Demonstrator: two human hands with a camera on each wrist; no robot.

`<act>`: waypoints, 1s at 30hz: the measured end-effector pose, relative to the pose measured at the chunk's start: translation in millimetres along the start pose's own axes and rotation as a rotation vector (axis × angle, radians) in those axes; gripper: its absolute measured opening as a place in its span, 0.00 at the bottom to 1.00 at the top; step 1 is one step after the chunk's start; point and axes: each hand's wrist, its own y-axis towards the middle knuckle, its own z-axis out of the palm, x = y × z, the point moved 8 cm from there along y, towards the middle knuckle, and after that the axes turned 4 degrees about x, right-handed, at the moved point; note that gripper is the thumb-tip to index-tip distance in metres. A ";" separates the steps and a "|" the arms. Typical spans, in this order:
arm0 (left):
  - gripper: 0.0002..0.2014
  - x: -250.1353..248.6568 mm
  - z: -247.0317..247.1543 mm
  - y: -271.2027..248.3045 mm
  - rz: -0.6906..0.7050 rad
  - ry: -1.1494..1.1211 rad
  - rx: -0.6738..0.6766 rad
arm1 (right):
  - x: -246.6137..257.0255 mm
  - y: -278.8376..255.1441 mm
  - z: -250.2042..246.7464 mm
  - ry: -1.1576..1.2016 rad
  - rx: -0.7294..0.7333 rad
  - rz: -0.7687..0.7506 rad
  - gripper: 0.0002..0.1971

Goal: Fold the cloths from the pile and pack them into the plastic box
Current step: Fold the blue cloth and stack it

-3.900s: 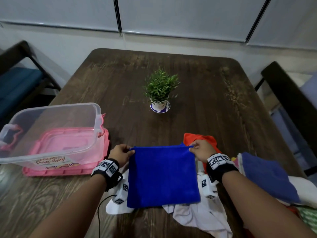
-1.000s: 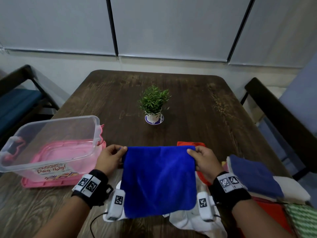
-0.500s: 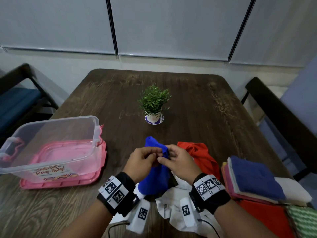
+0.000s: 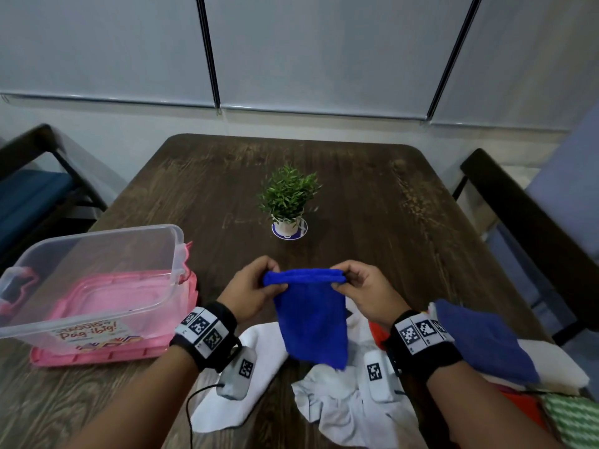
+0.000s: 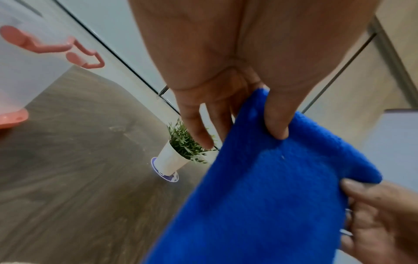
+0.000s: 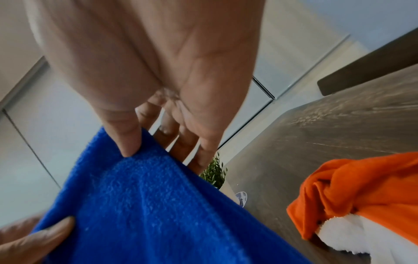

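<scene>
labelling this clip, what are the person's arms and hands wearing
Bare forearms, no sleeves. Each wrist has a black band with white square-code tags; the right band matches. A grey-white camera pod with its own code tag hangs under each wrist, a thin black cable trailing from the left one.

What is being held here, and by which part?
The blue cloth, pinched along its top folded edge: left hand at the left corner, right hand at the right.

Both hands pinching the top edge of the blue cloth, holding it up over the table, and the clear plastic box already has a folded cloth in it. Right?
Not quite. The left hand and right hand do pinch the blue cloth by its top edge above the table, but the head view shows the clear plastic box holds no cloth; only the pink lid under it shows through.
</scene>
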 end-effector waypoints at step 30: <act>0.31 157.1 137.8 -110.6 -0.164 0.812 0.670 | -182.0 -118.0 54.3 0.052 0.259 0.569 0.08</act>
